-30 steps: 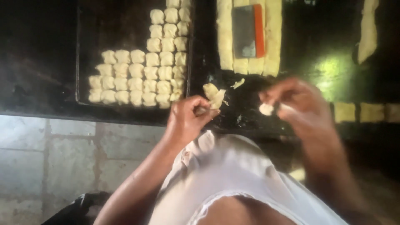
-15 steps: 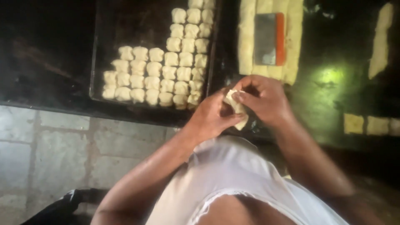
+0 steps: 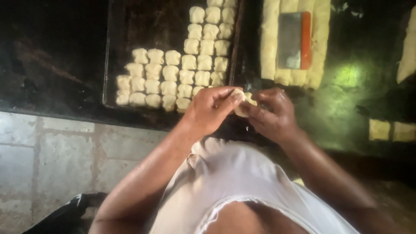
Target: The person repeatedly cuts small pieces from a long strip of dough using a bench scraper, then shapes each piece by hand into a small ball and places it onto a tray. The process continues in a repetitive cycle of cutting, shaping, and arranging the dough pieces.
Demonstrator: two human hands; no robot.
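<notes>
Dark worktop (image 3: pixel 355 108), black and glossy, greenish glare patch right of centre; dim room, little light on the bench

Both hands together above near edge of worktop, just right of tray corner. Left hand (image 3: pixel 212 110) curled, thumb and fingertips pinched onto small pale dough piece (image 3: pixel 242 104). Right hand (image 3: pixel 271 115) closed on same piece from the other side, fingers wrapped under and around it. Dough piece held between the two hands, clear of the surface as far as can be told, mostly hidden by fingers

Black baking tray (image 3: pixel 130 30) left of hands, lying on the worktop, part filled. Rows of shaped dough pieces (image 3: pixel 186 69) packed touching one another, stepped block: tall columns at tray's right side, shorter rows toward the left; far-left part of tray bare

Beyond the hands, flat slab of dough (image 3: pixel 318 43) cut into long strips, metal bench scraper (image 3: pixel 291 41) with orange handle lying on top. Two cut dough squares (image 3: pixel 392 130) at right, side by side near worktop's front edge. Another dough strip (image 3: pixel 408 47) at far right edge, partly out of view

Below worktop edge at left, grey tiled floor (image 3: pixel 52 151), worn and stained. White sleeveless garment (image 3: pixel 234 182) filling the lower centre
</notes>
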